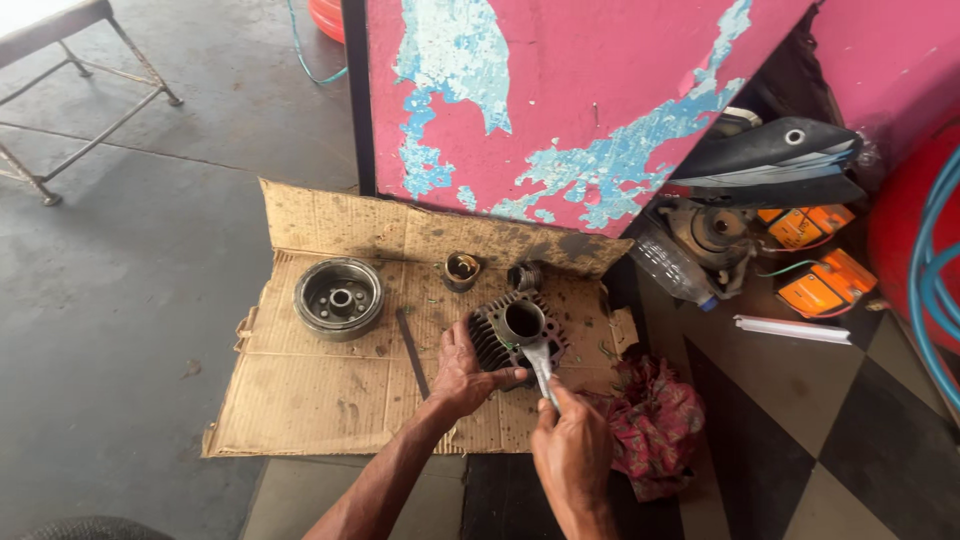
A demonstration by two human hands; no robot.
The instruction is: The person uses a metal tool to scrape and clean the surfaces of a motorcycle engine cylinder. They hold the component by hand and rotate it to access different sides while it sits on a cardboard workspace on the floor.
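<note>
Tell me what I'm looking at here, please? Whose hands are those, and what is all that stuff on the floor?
The camera sits on a person's head and looks down, so you see that person's own two hands. There is only this one picture. The left hand grips a dark metal engine part with ridges around it and a round hole in the middle. The right hand holds a flat metal tool against that part. Everything rests on a dirty sheet of cardboard on the floor. On it also lie a round metal wheel, a small metal cup and a thin dark strip. A red rag lies beside the cardboard, and a pink board with peeling paint stands behind.
</note>
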